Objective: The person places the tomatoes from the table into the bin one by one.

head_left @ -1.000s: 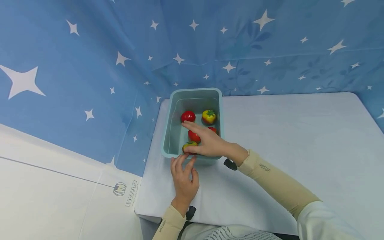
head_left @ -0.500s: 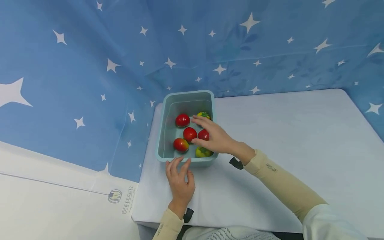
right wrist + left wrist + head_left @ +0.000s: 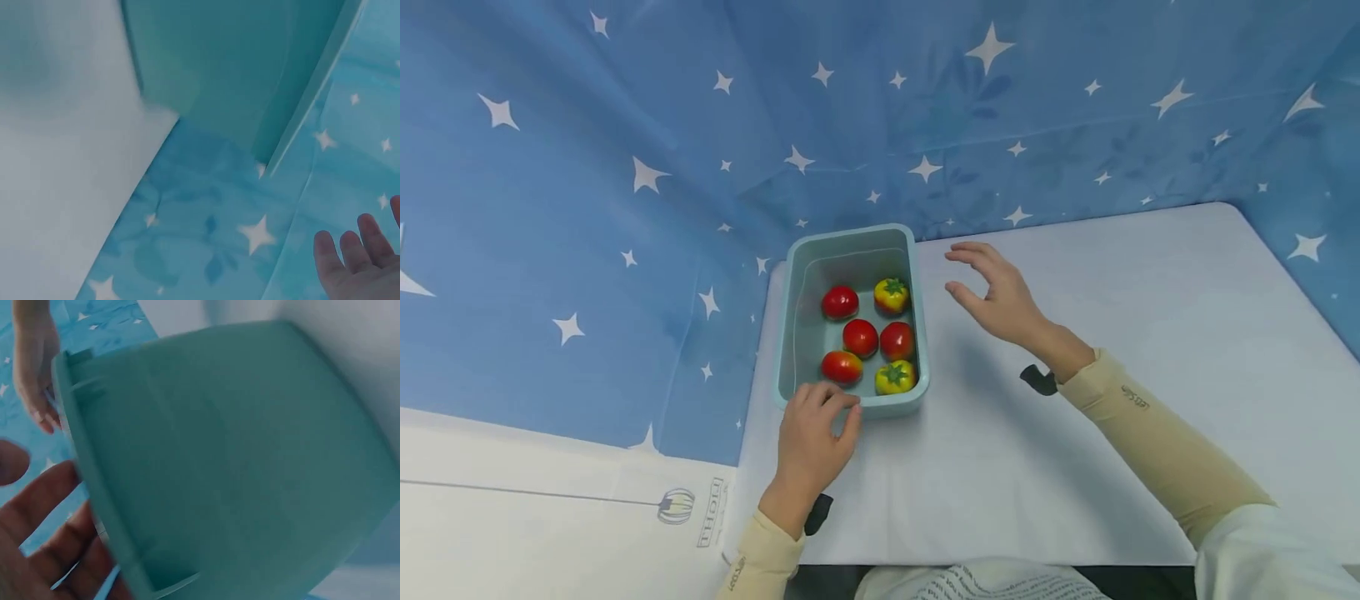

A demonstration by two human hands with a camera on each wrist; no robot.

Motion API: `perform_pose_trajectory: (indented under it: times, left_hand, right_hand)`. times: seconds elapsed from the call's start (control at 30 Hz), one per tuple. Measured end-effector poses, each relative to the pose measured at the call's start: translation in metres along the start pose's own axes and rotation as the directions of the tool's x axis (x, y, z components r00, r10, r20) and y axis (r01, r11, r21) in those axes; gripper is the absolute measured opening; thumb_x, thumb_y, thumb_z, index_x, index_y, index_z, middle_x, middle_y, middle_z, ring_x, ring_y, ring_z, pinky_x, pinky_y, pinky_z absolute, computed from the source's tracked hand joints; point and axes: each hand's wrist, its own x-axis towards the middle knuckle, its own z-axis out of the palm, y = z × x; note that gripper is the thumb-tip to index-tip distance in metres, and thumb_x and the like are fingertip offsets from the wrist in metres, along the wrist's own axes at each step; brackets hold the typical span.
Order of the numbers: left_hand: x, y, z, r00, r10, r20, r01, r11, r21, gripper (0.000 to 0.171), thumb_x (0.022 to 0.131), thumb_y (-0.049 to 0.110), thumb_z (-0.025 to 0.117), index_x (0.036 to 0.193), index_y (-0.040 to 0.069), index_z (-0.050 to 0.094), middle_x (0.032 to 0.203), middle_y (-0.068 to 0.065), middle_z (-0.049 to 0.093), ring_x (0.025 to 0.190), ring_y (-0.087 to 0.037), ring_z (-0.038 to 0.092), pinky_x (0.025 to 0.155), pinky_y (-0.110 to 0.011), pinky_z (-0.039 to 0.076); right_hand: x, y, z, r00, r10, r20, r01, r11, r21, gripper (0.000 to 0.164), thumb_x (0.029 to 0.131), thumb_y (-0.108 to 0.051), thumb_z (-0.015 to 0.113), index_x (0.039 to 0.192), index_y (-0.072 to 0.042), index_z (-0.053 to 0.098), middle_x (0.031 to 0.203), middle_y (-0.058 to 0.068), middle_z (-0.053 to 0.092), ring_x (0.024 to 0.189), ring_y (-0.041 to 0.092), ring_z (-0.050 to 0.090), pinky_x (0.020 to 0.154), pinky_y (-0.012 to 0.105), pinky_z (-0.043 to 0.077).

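A blue-green plastic bin (image 3: 891, 403) stands on the table's left part. Inside lie several red tomatoes (image 3: 861, 338) and two yellow-and-red, tomato-like ones with green leafy tops, one at the far right (image 3: 891, 296) and one at the near right (image 3: 896, 377). My left hand (image 3: 814, 437) is at the bin's near rim, with loosely bent fingers reaching the edge; in the left wrist view its fingers (image 3: 53, 490) meet the rim. Off the bin's right side my right hand (image 3: 1000, 300) hangs over the table, thumb and fingers apart, holding nothing.
A white cloth covers the table (image 3: 1112, 333), which stretches right of the bin. Behind it and to the left hangs a blue curtain (image 3: 700, 225) with white stars. A pale surface with a printed lamp drawing (image 3: 676, 506) lies at lower left.
My right hand has moved out of the bin to the right, uncovering the tomatoes. My left hand has shifted left along the near rim. The head view has turned slightly.
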Motion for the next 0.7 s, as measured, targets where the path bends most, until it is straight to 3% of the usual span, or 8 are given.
perform_pose_trajectory:
  times: [0.1, 0.2, 0.37, 0.5, 0.57, 0.7]
  left_hand:
    - [0.011, -0.001, -0.011, 0.99, 0.002, 0.144, -0.008, 0.999, 0.038, 0.011, 0.088, 0.024, 0.068, 0.087, 0.016, 0.075, 0.085, 0.004, 0.061, 0.079, -0.016, 0.053, 0.068, -0.03, 0.049]
    - [0.024, -0.004, -0.019, 0.965, 0.001, 0.262, -0.018, 0.998, 0.066, 0.011, 0.088, 0.025, 0.069, 0.088, 0.016, 0.075, 0.084, 0.006, 0.061, 0.077, -0.013, 0.052, 0.066, -0.028, 0.049]
    - [0.053, -0.013, -0.027, 0.902, 0.034, 0.43, -0.052, 0.998, 0.031, 0.014, 0.09, 0.024, 0.068, 0.098, 0.014, 0.075, 0.092, 0.004, 0.062, 0.082, -0.014, 0.055, 0.075, -0.031, 0.051]
    - [0.076, -0.017, -0.028, 0.86, 0.034, 0.508, -0.043, 0.999, 0.005, 0.025, 0.091, 0.027, 0.068, 0.111, 0.014, 0.072, 0.101, 0.002, 0.064, 0.088, -0.014, 0.056, 0.08, -0.032, 0.052]
    - [0.089, -0.015, -0.028, 0.854, 0.017, 0.52, -0.03, 0.999, 0.016, 0.028, 0.091, 0.03, 0.067, 0.114, 0.015, 0.071, 0.103, 0.001, 0.064, 0.091, -0.015, 0.056, 0.081, -0.032, 0.052]
    - [0.119, -0.009, -0.026, 0.87, 0.003, 0.493, -0.031, 0.998, 0.049, 0.034, 0.093, 0.032, 0.064, 0.121, 0.013, 0.067, 0.113, -0.003, 0.062, 0.103, -0.02, 0.056, 0.092, -0.039, 0.05]
  right_hand:
    - [0.0, 0.012, -0.013, 1.0, 0.004, -0.027, -0.005, 0.999, -0.035, 0.042, 0.091, -0.018, 0.066, 0.131, -0.005, 0.059, 0.138, 0.011, 0.053, 0.129, 0.029, 0.048, 0.103, 0.054, 0.041]
    - [0.001, 0.022, -0.022, 0.999, 0.004, -0.052, -0.007, 0.998, -0.062, 0.041, 0.091, -0.016, 0.066, 0.13, -0.004, 0.06, 0.137, 0.013, 0.054, 0.129, 0.031, 0.048, 0.101, 0.055, 0.04]
    - [0.002, 0.032, -0.031, 0.996, 0.032, -0.083, -0.039, 0.996, -0.075, 0.039, 0.091, -0.015, 0.066, 0.128, -0.003, 0.061, 0.136, 0.015, 0.054, 0.129, 0.031, 0.048, 0.099, 0.055, 0.041]
    - [0.007, 0.038, -0.036, 0.994, 0.076, -0.08, -0.083, 0.993, -0.083, 0.039, 0.092, -0.017, 0.065, 0.128, -0.003, 0.061, 0.137, 0.014, 0.053, 0.13, 0.031, 0.048, 0.098, 0.056, 0.042]
    - [0.01, 0.04, -0.039, 0.992, 0.099, -0.08, -0.106, 0.99, -0.088, 0.038, 0.093, -0.018, 0.064, 0.128, -0.004, 0.061, 0.138, 0.014, 0.053, 0.13, 0.031, 0.047, 0.097, 0.057, 0.043]
    - [0.015, 0.046, -0.045, 0.988, 0.118, -0.098, -0.128, 0.986, -0.102, 0.037, 0.093, -0.018, 0.062, 0.127, -0.004, 0.062, 0.138, 0.016, 0.053, 0.13, 0.032, 0.047, 0.098, 0.057, 0.042]
